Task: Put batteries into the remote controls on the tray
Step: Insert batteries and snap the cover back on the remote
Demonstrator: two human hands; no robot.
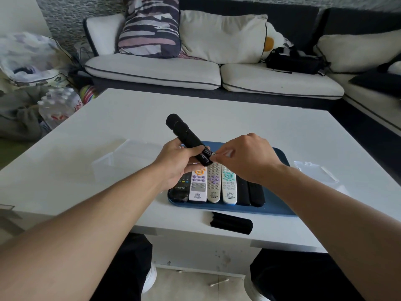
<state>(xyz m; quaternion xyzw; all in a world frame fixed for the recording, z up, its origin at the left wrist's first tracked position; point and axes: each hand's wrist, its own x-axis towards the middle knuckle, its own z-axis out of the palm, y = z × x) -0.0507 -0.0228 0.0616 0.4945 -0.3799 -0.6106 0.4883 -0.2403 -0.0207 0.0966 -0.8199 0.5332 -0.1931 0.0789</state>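
Black remote [188,137] in left grip [175,164]

The left hand [175,164] grips a black remote [188,139] above the blue tray [280,205]; the right hand [245,159] pinches a battery [208,153] at its near end. A black cover [231,222] lies by the table's [238,118] near edge.

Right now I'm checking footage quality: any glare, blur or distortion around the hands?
Head view: soft daylight, no harsh shadows; the white table shows mild sheen that washes out the clear box; wide-angle bending stretches the forearms; left hand, right hand and black remote are reasonably sharp.
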